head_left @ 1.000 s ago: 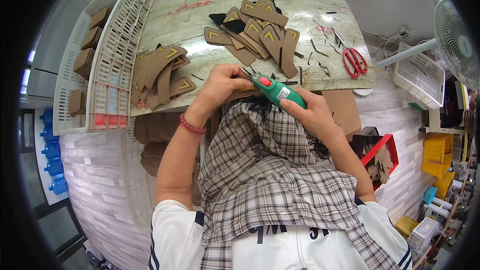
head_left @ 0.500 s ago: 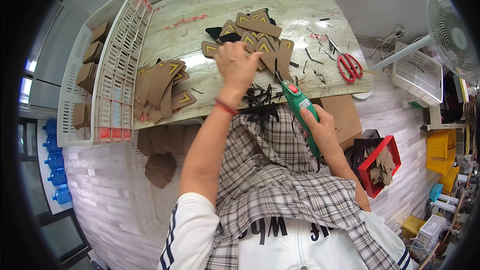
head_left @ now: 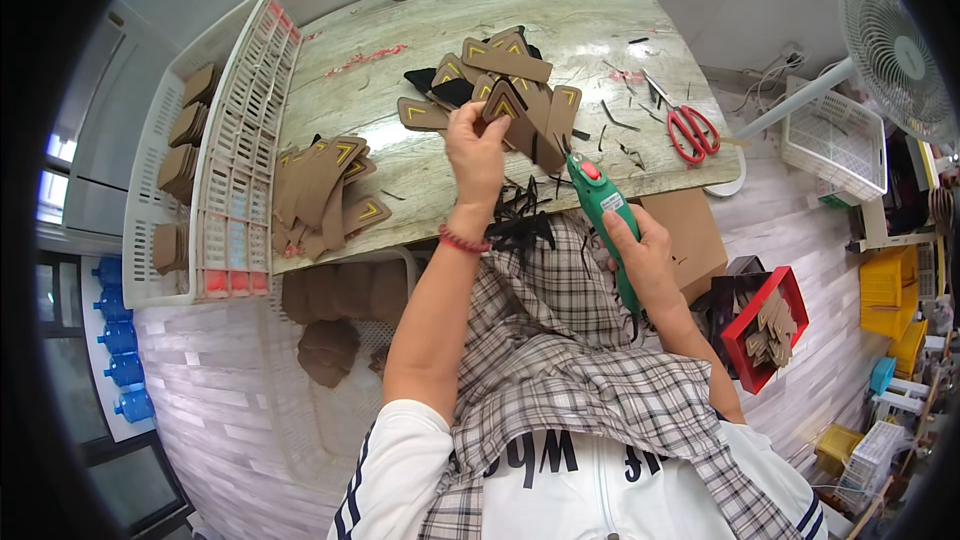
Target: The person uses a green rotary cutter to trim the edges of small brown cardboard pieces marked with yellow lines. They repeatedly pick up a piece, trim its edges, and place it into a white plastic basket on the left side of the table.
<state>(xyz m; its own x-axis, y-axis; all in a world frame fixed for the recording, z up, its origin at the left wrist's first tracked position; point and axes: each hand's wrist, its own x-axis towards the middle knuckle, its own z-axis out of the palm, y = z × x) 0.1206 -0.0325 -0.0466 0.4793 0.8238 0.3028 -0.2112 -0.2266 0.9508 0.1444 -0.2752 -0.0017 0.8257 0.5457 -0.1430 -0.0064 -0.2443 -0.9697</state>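
Head view. Left hand [head_left: 476,155]: thumb and fingers pinching a brown tab [head_left: 534,136] at its yellow-chevron end, over the near side of the tab pile [head_left: 500,58] on the worktable [head_left: 380,30]. Can't tell whether the tab is fully lifted clear. Right hand [head_left: 648,252]: wrapped around a green hand tool [head_left: 606,202], thumb on top of its body, red button toward the narrow tips. The tips point up at the table edge, close by the tab's near end; contact can't be told.

Handling, judged by eye: tab looks very light, thin, bendable yet holding its shape, matt so probably not slippery, hard to break. Best hold: a fingertip pinch on the edges by the chevron end, leaving the other end free. Tool looks rigid, smooth, somewhat heavier; hold around mid-body, away from the tips.

Materials: tabs are flat, long strips, rounded corners, leather-like or coated fabric; exact stuff unclear. Second tab heap [head_left: 322,190] sits left, beside a slotted white plastic crate [head_left: 232,155]. Limp black strips [head_left: 522,230] bunch at the table edge by the checked cloth apron [head_left: 570,380]. Tabletop pale, streaky, worn. Scissors [head_left: 690,132] at right: metal blades, red loop handles. Red-rimmed box [head_left: 733,345] lower right holds more brown pieces.
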